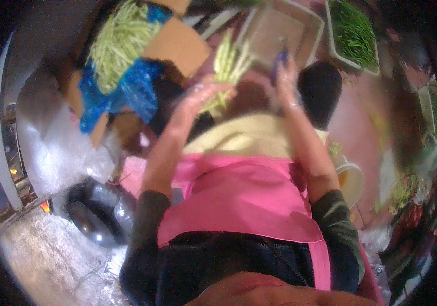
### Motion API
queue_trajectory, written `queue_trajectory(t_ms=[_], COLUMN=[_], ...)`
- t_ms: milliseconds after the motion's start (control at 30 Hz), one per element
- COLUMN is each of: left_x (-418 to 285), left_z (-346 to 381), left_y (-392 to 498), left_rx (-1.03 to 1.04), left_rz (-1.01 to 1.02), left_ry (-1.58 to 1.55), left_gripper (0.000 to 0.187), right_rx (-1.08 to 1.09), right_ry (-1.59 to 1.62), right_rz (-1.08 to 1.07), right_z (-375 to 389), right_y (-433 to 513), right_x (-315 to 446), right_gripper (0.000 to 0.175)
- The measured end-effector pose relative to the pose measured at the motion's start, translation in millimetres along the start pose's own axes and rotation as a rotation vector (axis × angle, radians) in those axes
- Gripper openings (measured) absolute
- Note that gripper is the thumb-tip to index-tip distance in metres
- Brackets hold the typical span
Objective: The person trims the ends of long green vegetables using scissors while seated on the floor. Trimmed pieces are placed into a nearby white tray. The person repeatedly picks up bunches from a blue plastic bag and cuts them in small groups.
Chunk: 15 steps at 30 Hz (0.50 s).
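Note:
My left hand (209, 91) is closed round a bunch of pale green long beans (226, 61), whose ends stick out above and below the fist. To its right, apart from the beans, my right hand (286, 80) holds a blurred tool with a purple-blue handle (279, 63) and a thin tip pointing away from me; its exact kind cannot be told. A heap of similar pale beans (121, 46) fills a cardboard box lined with a blue plastic bag (136, 90) at the upper left.
Ahead stands a pale plastic crate (318, 34). Another crate (375, 69) at the upper right holds dark green beans (354, 36). A cardboard flap (180, 46) juts beside the bean box. A white bucket (350, 183) stands at my right, a black plastic bag (100, 214) lies at my left.

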<state>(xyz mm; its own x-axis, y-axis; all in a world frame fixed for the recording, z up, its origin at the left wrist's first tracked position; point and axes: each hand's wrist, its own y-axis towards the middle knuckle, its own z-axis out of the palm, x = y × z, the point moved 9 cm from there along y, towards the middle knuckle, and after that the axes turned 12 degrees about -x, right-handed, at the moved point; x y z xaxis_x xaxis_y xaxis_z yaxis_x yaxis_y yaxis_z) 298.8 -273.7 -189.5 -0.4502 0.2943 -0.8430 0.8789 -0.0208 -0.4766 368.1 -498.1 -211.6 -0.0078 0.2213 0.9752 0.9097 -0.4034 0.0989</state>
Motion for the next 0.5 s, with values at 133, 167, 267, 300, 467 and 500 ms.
queue_trajectory(t_ms=[133, 167, 267, 300, 467, 500], left_x=[10, 13, 5, 14, 24, 21], left_z=[-40, -44, -44, -44, -31, -24], left_y=[7, 8, 12, 18, 26, 23], left_rx=[-0.057, -0.051, 0.051, 0.023, 0.031, 0.067], left_rz=[-0.197, -0.198, -0.003, -0.099, -0.174, -0.150], left_ry=[-0.038, -0.010, -0.031, -0.115, 0.013, -0.056], left_gripper=[0.032, 0.035, 0.042, 0.040, 0.033, 0.032], right_rx=[0.303, 0.435, 0.650, 0.713, 0.840, 0.818], right_ry=[0.066, 0.029, -0.437, -0.421, -0.331, -0.276], right_rz=[0.306, 0.248, 0.001, -0.008, 0.007, 0.006], right_z=[-5, -1, -1, 0, -13, -16], right_y=[14, 13, 8, 3, -21, -23], right_x=[2, 10, 13, 12, 9, 13], right_gripper=[0.034, 0.041, 0.059, 0.060, 0.062, 0.062])
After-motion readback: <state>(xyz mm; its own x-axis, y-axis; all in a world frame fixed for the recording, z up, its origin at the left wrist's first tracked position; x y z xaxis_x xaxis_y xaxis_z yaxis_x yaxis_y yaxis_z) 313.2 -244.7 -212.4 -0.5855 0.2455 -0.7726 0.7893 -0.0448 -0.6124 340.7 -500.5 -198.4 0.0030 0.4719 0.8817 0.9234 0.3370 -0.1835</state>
